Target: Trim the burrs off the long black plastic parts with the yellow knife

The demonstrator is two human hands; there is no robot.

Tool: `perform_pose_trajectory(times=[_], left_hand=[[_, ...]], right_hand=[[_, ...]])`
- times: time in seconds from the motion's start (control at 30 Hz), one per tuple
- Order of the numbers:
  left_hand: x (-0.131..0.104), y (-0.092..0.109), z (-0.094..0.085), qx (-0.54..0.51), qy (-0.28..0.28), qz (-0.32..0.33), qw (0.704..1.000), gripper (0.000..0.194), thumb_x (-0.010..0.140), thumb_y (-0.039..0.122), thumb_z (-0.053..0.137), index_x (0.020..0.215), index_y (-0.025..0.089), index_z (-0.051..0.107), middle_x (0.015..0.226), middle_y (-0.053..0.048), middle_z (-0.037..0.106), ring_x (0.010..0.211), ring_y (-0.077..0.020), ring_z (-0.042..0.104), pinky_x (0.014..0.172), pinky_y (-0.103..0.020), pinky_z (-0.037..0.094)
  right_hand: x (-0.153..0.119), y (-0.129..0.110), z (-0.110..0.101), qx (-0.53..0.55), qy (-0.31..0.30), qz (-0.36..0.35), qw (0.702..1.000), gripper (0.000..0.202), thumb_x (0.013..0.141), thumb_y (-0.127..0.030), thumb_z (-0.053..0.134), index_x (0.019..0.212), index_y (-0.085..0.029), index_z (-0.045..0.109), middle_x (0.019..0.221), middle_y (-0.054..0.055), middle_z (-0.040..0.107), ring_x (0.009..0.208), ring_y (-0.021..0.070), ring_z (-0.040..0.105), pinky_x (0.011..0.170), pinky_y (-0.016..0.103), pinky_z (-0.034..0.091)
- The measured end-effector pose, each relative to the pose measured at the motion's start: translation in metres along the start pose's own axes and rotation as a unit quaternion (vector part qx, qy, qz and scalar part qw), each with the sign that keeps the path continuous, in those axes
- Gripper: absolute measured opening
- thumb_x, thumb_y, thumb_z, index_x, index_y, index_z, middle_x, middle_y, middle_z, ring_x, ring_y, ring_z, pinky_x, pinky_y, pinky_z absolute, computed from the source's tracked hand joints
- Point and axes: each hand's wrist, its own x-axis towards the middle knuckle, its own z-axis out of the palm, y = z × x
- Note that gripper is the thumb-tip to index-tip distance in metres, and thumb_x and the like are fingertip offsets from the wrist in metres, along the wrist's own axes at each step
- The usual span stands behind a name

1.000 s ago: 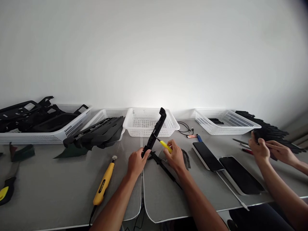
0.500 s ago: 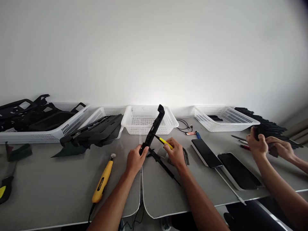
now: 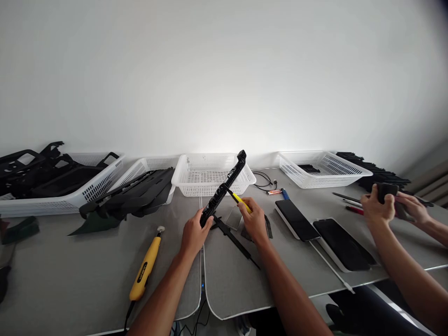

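Observation:
My left hand (image 3: 195,233) is closed round the lower end of a long black plastic part (image 3: 224,191), tilted up to the right. In my right hand (image 3: 257,221) is a slim yellow-handled tool (image 3: 242,204) with a dark pointed tip. That tip meets the part's right side near its middle, though the exact contact is too small to make out. Beneath my hands, a long black caliper-like tool (image 3: 235,239) lies on the grey table (image 3: 231,284). A small grey square piece (image 3: 234,217) lies beside it, partly hidden by my right hand.
White baskets stand along the wall, the middle one (image 3: 178,183) behind the part. A yellow corded tool (image 3: 145,270) lies left. Two dark-screened devices (image 3: 297,219) lie right. At far right, a co-worker's hands (image 3: 380,207) hold a dark piece. A seam splits the table.
The black part has turned in my left hand, now leaning further right and showing a shinier, ribbed side. The yellow-handled tool stays against it. The co-worker's dark piece has turned.

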Motion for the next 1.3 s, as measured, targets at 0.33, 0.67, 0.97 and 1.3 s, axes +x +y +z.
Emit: perform_pose_trajectory(times=[0.33, 0.67, 0.97, 1.3], left_hand=[[-0.001, 0.004, 0.001, -0.019, 0.010, -0.002, 1.000, 0.040, 0.099, 0.060, 0.049, 0.079, 0.025, 0.045, 0.065, 0.004, 0.052, 0.062, -0.0199, 0.056, 0.060, -0.027, 0.032], [0.000, 0.001, 0.004, -0.041, 0.018, -0.008, 0.999, 0.037, 0.097, 0.056, 0.052, 0.078, 0.025, 0.045, 0.066, 0.003, 0.051, 0.063, -0.0185, 0.052, 0.062, -0.027, 0.031], [0.001, 0.002, 0.004, -0.092, 0.034, -0.020, 0.995, 0.039, 0.094, 0.057, 0.057, 0.076, 0.024, 0.049, 0.066, 0.003, 0.053, 0.064, -0.0180, 0.052, 0.063, -0.026, 0.033], [0.005, 0.004, -0.001, -0.252, 0.001, -0.088, 0.964, 0.047, 0.090, 0.063, 0.061, 0.070, 0.023, 0.046, 0.057, 0.008, 0.038, 0.050, -0.0102, 0.034, 0.050, -0.023, 0.028]], right_hand=[[-0.002, -0.007, -0.003, 0.068, -0.030, -0.005, 0.997, 0.028, 0.091, -0.047, 0.064, 0.098, -0.020, 0.071, 0.092, 0.004, 0.075, 0.086, 0.0213, 0.068, 0.080, 0.031, 0.051], [-0.004, -0.008, 0.001, 0.064, -0.052, -0.021, 0.996, 0.031, 0.093, -0.048, 0.063, 0.099, -0.019, 0.074, 0.092, 0.004, 0.076, 0.085, 0.0215, 0.068, 0.081, 0.032, 0.052], [-0.005, -0.007, 0.001, 0.068, -0.070, -0.026, 0.995, 0.030, 0.093, -0.047, 0.064, 0.100, -0.019, 0.074, 0.096, 0.006, 0.078, 0.087, 0.0224, 0.070, 0.081, 0.032, 0.053], [-0.002, -0.001, 0.002, 0.064, -0.112, 0.018, 0.991, 0.049, 0.099, -0.061, 0.054, 0.111, -0.019, 0.077, 0.084, 0.003, 0.073, 0.065, 0.0162, 0.058, 0.061, 0.027, 0.043]])
